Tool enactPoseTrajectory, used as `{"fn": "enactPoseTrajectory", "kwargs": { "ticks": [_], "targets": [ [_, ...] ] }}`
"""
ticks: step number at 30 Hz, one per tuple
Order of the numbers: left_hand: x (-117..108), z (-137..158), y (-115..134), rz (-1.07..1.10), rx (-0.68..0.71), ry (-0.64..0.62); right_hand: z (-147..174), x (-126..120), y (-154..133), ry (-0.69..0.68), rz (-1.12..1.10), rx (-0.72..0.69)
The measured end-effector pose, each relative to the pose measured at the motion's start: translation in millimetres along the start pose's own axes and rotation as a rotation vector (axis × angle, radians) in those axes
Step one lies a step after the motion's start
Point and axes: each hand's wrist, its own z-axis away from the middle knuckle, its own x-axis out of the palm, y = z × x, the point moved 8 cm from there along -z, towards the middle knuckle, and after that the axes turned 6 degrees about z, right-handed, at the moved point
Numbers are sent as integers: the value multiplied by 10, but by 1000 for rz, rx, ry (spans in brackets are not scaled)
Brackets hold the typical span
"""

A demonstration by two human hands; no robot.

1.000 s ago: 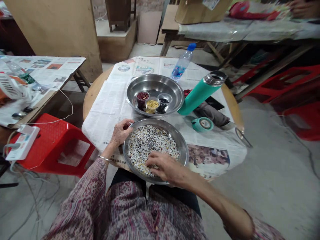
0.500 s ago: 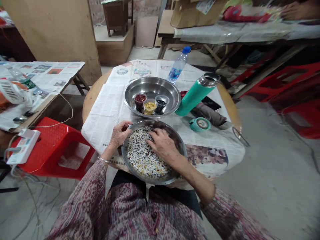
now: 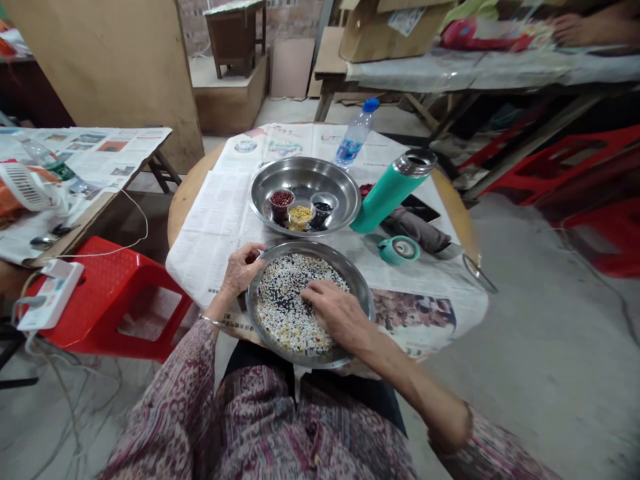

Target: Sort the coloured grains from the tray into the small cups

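A steel basin [image 3: 356, 270] sits at the near edge of the round table, its bottom spread with a mix of white, black, yellow and dark red beans or grains [image 3: 280, 320]. My left hand [image 3: 243, 268] is closed on the basin's left rim, thumb and fingers pinching it. Inside the basin, my right hand [image 3: 336, 312] touches the mix with its fingers curled together; whatever they hold is hidden. Just behind stands a second steel basin [image 3: 345, 193] with three clear cups: a cup of red beans [image 3: 281, 200], a cup of yellow beans [image 3: 301, 215] and a cup of black beans [image 3: 324, 205].
Newspaper [image 3: 205, 227] covers the table. To the right stand an uncapped green flask [image 3: 393, 193], its lid [image 3: 399, 249] and a plastic bottle [image 3: 356, 133]. A red stool [image 3: 107, 300] carries a power strip [image 3: 53, 293] at left. Another person's hand [image 3: 575, 30] shows at the far table.
My right hand has drawn its fingers together from a spread pose and shifted slightly down and right. A dark patch of black beans now shows beside it. My left hand stays on the rim.
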Motion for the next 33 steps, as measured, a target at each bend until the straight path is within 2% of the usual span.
{"fn": "enactPoseTrajectory", "kwargs": {
  "ticks": [3,5,9,11,13,14,16,19,22,27,30,33],
  "targets": [
    [-11,0,-11,-25,12,-2,197,-175,234,173,-72,103],
    [-48,-4,36,-102,49,17,328,-211,332,239,-139,159],
    [-50,57,415,-455,291,14,530,-165,404,297,-210,187],
    [106,171,635,-634,423,-110,600,-163,416,349,-203,184],
    [352,341,741,-732,463,-338,657,-181,446,425,-211,210],
    [492,448,744,-762,447,-476,683,-190,468,468,-232,232],
    [716,645,705,-818,369,-660,722,-188,508,538,-317,270],
    [973,820,592,-840,212,-771,753,-166,536,625,-458,283],
    [1220,840,530,-774,161,-779,776,-145,554,686,-503,298],
    [1541,617,504,-625,187,-680,783,-63,582,652,-526,328],
    [1605,441,564,-512,218,-608,797,-28,601,641,-549,351],
    [1557,313,692,-536,304,-566,800,-11,607,634,-562,361]
  ]
}}
